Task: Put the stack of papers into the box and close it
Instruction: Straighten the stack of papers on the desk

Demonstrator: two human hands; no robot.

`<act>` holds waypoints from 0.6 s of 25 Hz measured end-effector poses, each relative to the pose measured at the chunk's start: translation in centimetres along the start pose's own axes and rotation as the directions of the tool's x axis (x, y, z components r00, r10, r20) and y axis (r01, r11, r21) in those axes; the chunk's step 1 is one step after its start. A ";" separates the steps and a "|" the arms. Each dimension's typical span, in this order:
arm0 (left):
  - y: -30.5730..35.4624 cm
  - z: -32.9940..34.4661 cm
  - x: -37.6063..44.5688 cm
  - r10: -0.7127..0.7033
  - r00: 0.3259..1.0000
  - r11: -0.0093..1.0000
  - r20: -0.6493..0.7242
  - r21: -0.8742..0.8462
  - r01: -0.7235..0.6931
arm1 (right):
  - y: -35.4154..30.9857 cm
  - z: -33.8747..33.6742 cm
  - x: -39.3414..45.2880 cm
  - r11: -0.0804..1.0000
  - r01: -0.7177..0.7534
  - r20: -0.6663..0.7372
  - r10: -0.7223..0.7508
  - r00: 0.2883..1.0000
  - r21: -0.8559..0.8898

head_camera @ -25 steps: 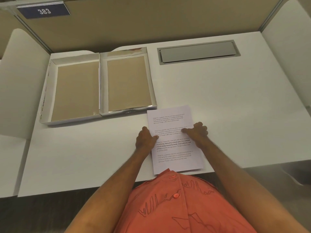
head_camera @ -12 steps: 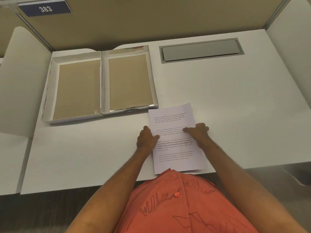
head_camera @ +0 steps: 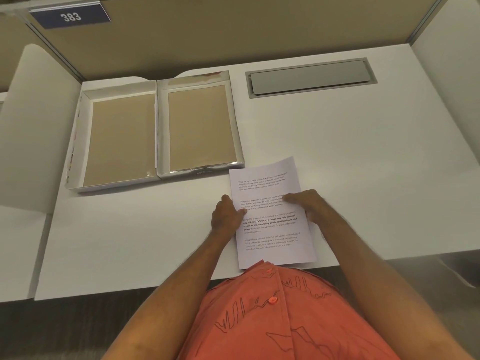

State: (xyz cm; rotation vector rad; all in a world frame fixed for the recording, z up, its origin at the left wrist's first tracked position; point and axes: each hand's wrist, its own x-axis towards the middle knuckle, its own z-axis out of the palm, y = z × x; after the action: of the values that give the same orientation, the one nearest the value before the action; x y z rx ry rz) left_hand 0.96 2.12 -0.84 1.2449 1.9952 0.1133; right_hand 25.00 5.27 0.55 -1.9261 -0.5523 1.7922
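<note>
On the wide white desk (head_camera: 337,157) nothing of the task looks finished yet: the shallow white cardboard box (head_camera: 85,141) lies open at the far left, both brown-lined halves bare, its hinged lid (head_camera: 200,126) folded flat beside the tray; the white stack of printed papers (head_camera: 270,229) rests near the front edge, its far corner just beside the lid; the left hand (head_camera: 226,216) and right hand (head_camera: 309,205) pinch its side edges, so lifting, loading and closing all remain
</note>
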 end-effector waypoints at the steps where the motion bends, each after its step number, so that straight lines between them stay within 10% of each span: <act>1: 0.0 0.0 0.0 0.000 1.000 1.000 -0.001 -0.002 0.000 | 0.2 -0.1 0.0 0.999 0.019 -0.003 -0.019 1.000 -0.036; 10: -0.5 0.5 0.0 0.019 1.000 0.994 -0.007 -0.107 -0.020 | 1.4 0.7 -2.1 0.877 0.336 0.014 -0.353 0.936 -0.343; 15: -0.6 -1.4 -0.3 -0.046 0.989 0.743 0.144 -0.656 0.130 | 1.4 -0.3 -4.5 0.816 0.515 0.120 -0.502 0.856 -0.262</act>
State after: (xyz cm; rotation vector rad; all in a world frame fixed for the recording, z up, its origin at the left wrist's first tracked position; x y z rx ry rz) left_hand -0.31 2.05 0.06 0.6650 1.6696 0.6367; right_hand 24.95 1.55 3.40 -1.6852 -1.2741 1.4618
